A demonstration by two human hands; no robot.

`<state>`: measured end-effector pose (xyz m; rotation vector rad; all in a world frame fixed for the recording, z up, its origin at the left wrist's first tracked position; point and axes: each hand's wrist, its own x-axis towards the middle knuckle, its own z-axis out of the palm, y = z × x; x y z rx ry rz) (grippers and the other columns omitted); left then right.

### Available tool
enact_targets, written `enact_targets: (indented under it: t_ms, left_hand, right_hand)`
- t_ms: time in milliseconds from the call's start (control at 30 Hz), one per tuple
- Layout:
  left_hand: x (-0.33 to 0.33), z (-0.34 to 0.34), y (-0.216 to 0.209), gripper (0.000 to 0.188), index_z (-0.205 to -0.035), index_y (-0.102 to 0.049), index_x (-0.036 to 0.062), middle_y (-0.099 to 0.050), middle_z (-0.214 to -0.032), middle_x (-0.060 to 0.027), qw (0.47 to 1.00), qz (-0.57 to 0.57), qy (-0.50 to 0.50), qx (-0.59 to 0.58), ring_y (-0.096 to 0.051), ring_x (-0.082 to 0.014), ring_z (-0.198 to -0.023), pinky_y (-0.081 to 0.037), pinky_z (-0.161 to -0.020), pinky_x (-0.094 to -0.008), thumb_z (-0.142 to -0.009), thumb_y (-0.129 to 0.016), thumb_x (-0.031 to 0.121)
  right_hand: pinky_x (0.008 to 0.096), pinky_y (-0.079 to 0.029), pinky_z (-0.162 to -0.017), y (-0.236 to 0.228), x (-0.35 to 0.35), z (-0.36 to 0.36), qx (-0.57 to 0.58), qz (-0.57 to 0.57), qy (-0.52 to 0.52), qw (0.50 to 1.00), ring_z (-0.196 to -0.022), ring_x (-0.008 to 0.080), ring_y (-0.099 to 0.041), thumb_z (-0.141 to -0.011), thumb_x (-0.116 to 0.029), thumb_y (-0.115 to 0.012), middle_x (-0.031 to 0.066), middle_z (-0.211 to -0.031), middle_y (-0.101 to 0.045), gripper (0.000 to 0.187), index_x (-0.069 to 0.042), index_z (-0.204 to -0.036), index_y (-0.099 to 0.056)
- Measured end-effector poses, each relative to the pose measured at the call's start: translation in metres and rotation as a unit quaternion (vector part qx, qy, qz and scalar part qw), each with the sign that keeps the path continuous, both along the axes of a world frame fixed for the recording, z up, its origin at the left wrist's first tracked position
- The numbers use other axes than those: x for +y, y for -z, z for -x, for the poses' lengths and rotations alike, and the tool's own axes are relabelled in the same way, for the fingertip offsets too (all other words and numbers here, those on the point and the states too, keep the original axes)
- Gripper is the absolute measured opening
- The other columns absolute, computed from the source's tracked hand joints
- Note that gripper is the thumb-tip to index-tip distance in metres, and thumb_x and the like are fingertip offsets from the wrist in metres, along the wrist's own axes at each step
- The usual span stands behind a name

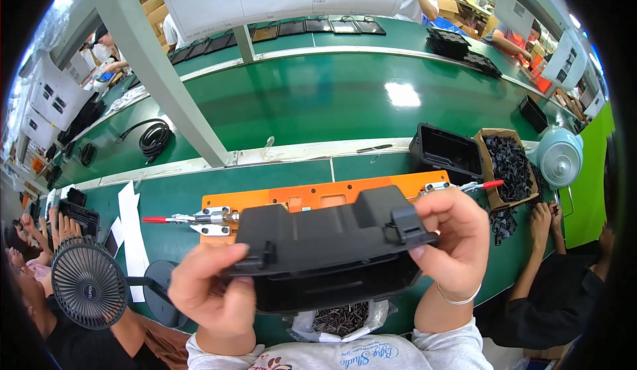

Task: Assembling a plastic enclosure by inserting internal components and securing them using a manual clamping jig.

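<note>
A black plastic housing (325,237), hollow on the side toward me, is held up between my two hands. My left hand (212,284) pinches its left end near a small black clip. At the right end, my right hand (454,237) grips it beside another black clip (406,225). Behind and below the housing lies an orange fixture (358,187) with a red-handled toggle clamp (192,219) on the left and a second toggle clamp (464,187) on the right. The housing hides much of the fixture. A bag of dark screws (340,319) sits close to my body.
At the right stand a black bin (446,152), a cardboard box of small black parts (509,164) and a light-blue fan (559,157). A black fan (89,284) stands left, by white paper strips (135,237). Co-workers sit on both sides. A grey post (159,71) rises ahead.
</note>
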<state>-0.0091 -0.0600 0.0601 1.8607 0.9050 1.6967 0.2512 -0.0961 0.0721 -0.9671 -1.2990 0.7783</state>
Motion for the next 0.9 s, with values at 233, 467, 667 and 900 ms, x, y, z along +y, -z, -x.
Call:
enact_targets:
  t_ms: [233, 467, 667, 900]
  left_hand:
    - [0.013, 0.011, 0.000, 0.034, -0.099, -0.058, -0.0021, -0.053, -0.078, -0.0045, 0.978, -0.003, -0.042, -0.204, -0.046, -0.0082, -0.067, -0.038, -0.065, -0.0187, -0.067, -0.056, -0.010]
    - [0.010, 0.009, -0.011, 0.054, -0.121, -0.051, -0.0086, -0.057, -0.092, -0.0105, 0.988, 0.057, 0.077, -0.120, -0.054, -0.0160, -0.084, -0.044, -0.073, -0.0268, -0.090, -0.059, 0.035]
    - [0.000, 0.022, -0.024, 0.056, -0.102, -0.058, -0.0084, -0.060, -0.085, -0.0205, 0.978, 0.034, 0.195, -0.062, -0.060, -0.0238, -0.070, -0.050, -0.060, -0.0324, -0.097, -0.048, 0.047]
    - [-0.004, 0.022, -0.020, 0.065, -0.099, -0.062, -0.0100, -0.064, -0.086, -0.0224, 0.936, 0.067, 0.344, -0.038, -0.065, -0.0288, -0.073, -0.053, -0.064, -0.0357, -0.098, -0.042, 0.052]
  right_hand:
    - [0.0225, -0.046, -0.048, -0.004, 0.011, 0.018, -0.183, 0.124, -0.105, 0.970, -0.053, 0.0101, -0.062, -0.083, -0.016, -0.074, 0.0054, -0.069, -0.061, 0.049, 0.003, -0.118, -0.044]
    - [0.0193, -0.047, -0.040, 0.006, 0.029, 0.005, 0.045, 0.264, 0.014, 0.963, -0.049, 0.0069, -0.057, -0.090, -0.007, -0.051, 0.0025, -0.069, -0.061, 0.013, -0.001, -0.098, -0.059]
    - [0.0247, -0.046, -0.038, -0.003, 0.109, -0.051, -0.030, 0.320, 0.047, 0.946, -0.046, 0.0161, -0.060, -0.089, -0.012, -0.050, 0.0112, -0.063, -0.062, 0.016, 0.001, -0.097, -0.055]
    - [0.0336, -0.051, -0.044, 0.038, 0.198, -0.082, -0.057, 0.381, 0.152, 0.910, -0.053, 0.0265, -0.065, -0.088, -0.009, -0.053, 0.0211, -0.072, -0.065, 0.026, 0.007, -0.107, -0.048]
